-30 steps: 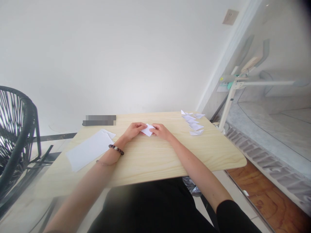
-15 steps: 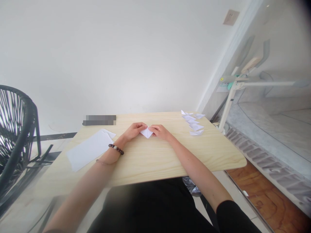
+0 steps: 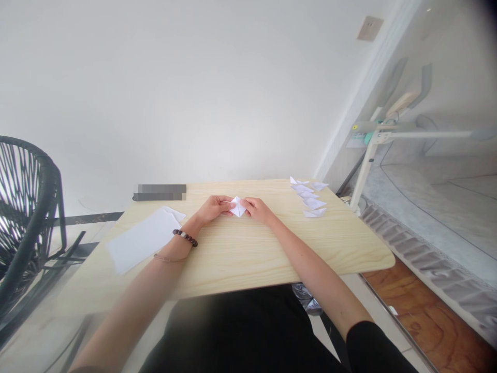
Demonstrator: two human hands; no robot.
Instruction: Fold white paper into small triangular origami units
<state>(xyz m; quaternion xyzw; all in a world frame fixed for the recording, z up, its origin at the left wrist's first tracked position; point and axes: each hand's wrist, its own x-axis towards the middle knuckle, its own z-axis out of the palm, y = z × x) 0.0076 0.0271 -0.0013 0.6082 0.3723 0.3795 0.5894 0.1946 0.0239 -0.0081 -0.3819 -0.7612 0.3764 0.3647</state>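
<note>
Between my hands is a small folded white paper (image 3: 238, 207), diamond-shaped with a crease down its middle. My left hand (image 3: 216, 209) pinches its left corner, thumb on the front face. The right corner is gripped by my right hand (image 3: 256, 210), also with the thumb in front; the fingers behind the paper are partly hidden. Several folded white paper boats (image 3: 313, 204) stand in a cluster toward the back right of the table. Left of my left forearm lies a stack of white paper sheets (image 3: 143, 241).
The pale wooden table (image 3: 240, 264) meets a white wall at the back. A dark blurred-out object (image 3: 159, 192) lies at its back left edge. A black woven chair (image 3: 34, 207) stands at the left, and a white metal frame (image 3: 367, 171) at the right.
The folded paper has tilted and risen slightly, and now shows a full diamond rather than a downward-pointing triangle. Both hands stay on its sides, with the left thumb shifted onto its face.
</note>
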